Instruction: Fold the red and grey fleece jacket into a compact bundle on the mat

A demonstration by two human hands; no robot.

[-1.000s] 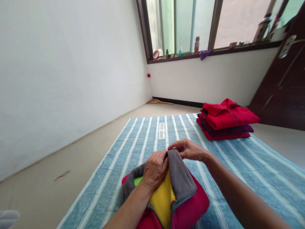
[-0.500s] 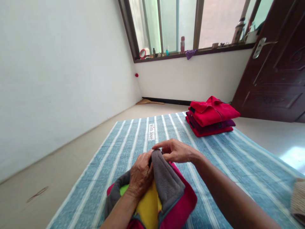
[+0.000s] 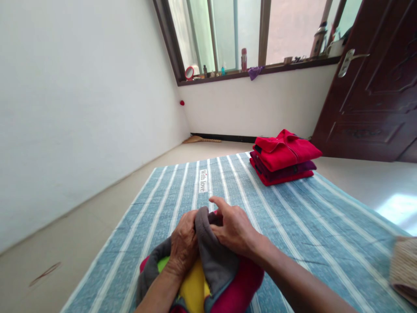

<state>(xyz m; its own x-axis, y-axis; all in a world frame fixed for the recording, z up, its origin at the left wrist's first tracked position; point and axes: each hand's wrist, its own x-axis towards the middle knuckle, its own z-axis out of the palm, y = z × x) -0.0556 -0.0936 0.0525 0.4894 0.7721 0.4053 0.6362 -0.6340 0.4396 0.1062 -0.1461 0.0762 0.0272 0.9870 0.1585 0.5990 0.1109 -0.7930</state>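
Observation:
A bundled fleece garment lies at the near side of the bed, grey on its soft lining, magenta outside, with yellow and lime green panels. My left hand is closed on it from the left, fingertips hidden behind a raised grey fold. At the right of that fold is my right hand, its index finger stretched out above the cloth and its thumb against the grey fabric. Index finger and thumb are apart; the other fingers are partly hidden.
A blue striped bedsheet covers the bed. Folded red and purple clothes are stacked at its far right. A beige woven item sits at the right edge. Beyond are a broom, a windowsill with bottles and a dark red door.
My right hand has come nearer and lower over the garment, and its index finger has lifted off the fold. The grey fold now curls over more. My left hand keeps its grip.

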